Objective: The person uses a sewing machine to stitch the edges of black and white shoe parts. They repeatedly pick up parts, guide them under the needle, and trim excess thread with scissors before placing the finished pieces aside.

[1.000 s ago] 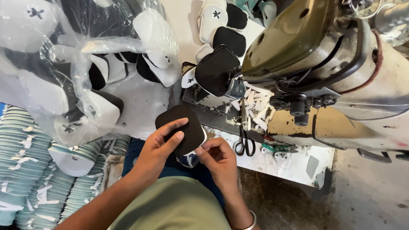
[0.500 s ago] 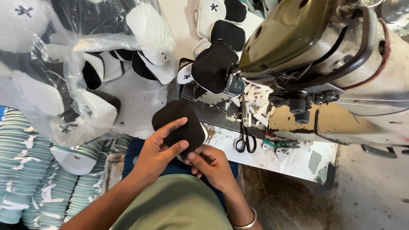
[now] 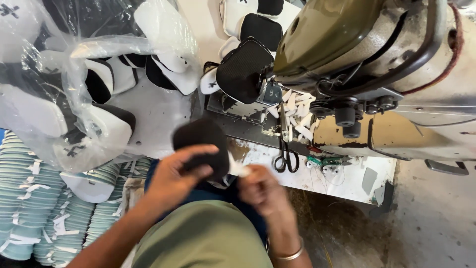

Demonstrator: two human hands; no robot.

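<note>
My left hand (image 3: 176, 173) grips a black padded fabric piece (image 3: 201, 141) held in front of my lap, fingers across its lower face. My right hand (image 3: 258, 186) pinches a small white strip at the piece's lower right edge. Both hands are blurred by motion. A similar black mesh piece (image 3: 243, 69) rests under the head of the olive-green sewing machine (image 3: 357, 64), a little above and to the right of my hands.
Black scissors (image 3: 286, 154) lie on the white machine table (image 3: 347, 181) beside white scraps. A clear plastic bag (image 3: 74, 84) of black and white pieces fills the left. Stacks of pale green pieces (image 3: 29, 198) stand at the lower left. Bare concrete floor lies at the right.
Both hands have shifted slightly to the right and lower with the black piece. My right hand now pinches the white strip at its edge; the view moved closer to the machine.
</note>
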